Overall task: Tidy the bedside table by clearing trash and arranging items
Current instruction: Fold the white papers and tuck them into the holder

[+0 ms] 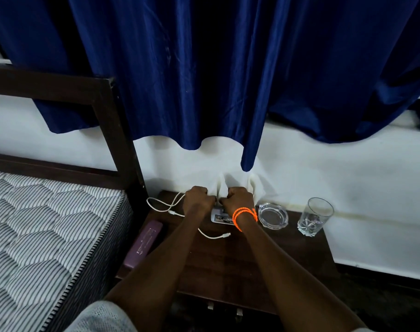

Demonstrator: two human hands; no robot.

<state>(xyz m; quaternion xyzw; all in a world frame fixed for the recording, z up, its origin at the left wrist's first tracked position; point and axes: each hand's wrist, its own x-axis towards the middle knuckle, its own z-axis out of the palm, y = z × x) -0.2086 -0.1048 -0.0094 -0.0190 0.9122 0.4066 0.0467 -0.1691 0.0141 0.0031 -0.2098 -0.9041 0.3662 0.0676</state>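
Observation:
At the back of the dark wooden bedside table (228,264), both my hands are closed on a crumpled white tissue or cloth (222,188) that sticks up between them against the wall. My left hand (198,198) grips its left side, my right hand (238,198), with orange bands on the wrist, its right side. Under my right wrist lies a small white packet (219,218), partly hidden. A white charging cable (165,206) loops across the table's back left. A purple case (143,244) lies along the left edge. A glass ashtray (273,215) and an empty drinking glass (315,216) stand at the right.
A bed with a striped mattress (43,231) and dark wooden headboard post (122,144) adjoins the table's left side. A blue curtain (216,68) hangs above against the white wall. Drawer handles (224,309) show on the table's front.

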